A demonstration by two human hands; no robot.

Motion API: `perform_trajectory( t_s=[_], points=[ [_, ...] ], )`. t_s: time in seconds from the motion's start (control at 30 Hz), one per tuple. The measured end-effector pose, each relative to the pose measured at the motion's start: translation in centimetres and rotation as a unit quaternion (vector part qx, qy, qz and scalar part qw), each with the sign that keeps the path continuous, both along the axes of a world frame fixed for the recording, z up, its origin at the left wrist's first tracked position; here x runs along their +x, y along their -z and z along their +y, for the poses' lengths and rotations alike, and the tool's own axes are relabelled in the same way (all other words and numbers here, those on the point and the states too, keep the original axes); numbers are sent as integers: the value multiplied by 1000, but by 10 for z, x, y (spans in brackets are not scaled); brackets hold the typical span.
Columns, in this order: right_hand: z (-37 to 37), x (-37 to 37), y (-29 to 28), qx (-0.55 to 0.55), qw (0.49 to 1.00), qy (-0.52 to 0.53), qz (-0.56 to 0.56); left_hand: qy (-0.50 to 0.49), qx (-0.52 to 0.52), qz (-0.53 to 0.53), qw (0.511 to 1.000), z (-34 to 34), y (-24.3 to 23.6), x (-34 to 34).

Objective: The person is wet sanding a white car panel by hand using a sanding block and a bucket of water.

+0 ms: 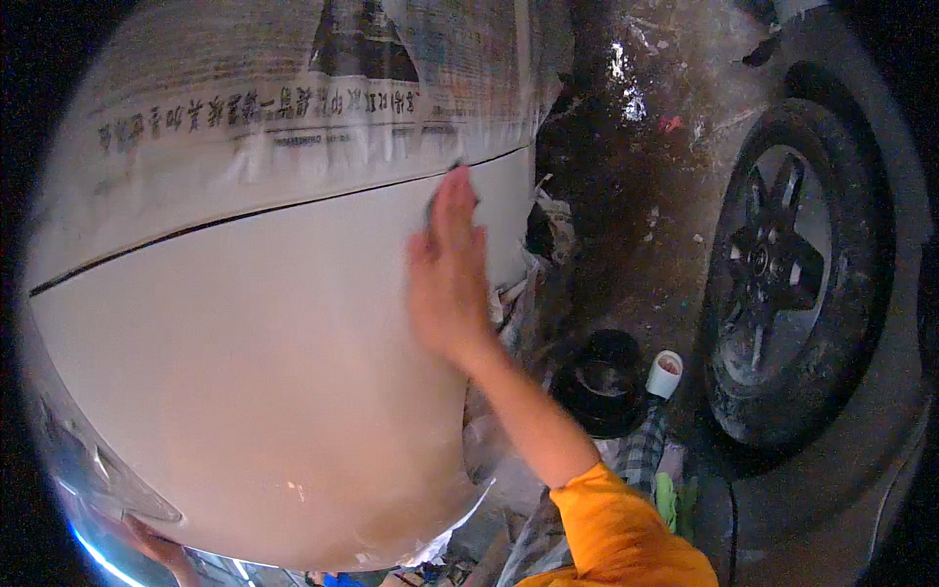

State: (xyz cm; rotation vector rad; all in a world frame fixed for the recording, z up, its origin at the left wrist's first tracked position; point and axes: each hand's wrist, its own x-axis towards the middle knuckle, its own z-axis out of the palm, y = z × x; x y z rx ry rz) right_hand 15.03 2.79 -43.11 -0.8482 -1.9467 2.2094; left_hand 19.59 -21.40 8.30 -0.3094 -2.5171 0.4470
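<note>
My right hand (pixel 452 279) lies on a pale car body panel (pixel 293 323), just below the dark gap line that crosses it. Its fingers stretch forward, pressed together over a small dark pad (pixel 430 208); only the pad's edges show and the hand is slightly blurred. An orange sleeve covers that upper arm. At the lower left my left hand (pixel 152 538) is by the panel's edge, beneath the headlight (pixel 108 465). It is dim and partly cut off, so its fingers are unclear. Newspaper masking (pixel 245 122) under film covers the body above the gap.
A loose wheel with a black tyre (pixel 861 245) stands at the right. Between it and the car are a black basin (pixel 597 386), a white shoe (pixel 666 374) with a plaid trouser leg, and a green cloth (pixel 670 504). Torn film (pixel 533 293) hangs along the panel's right edge.
</note>
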Motion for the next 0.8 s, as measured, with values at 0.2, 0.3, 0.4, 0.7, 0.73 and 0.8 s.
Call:
perform_trajectory(
  t_s=[0.2,0.3,0.4,0.7,0.73,0.8],
  points=[
    [-13,6,135,-50,991,116,-40,-22,144,-5,989,-16,17,-19],
    [-84,130,-49,6,999,-21,25,-66,139,27,988,-29,-21,21],
    [-68,96,21,-58,998,-3,-7,-68,159,21,985,-19,-18,8],
    [-91,142,-34,-81,996,-17,-15,-58,52,7,997,-16,-12,11],
    [-107,181,-78,-72,997,-33,19,-52,84,9,995,-13,-11,7],
    [-98,159,-54,-13,999,-49,18,-41,119,19,992,-5,-2,-1]
  ],
)
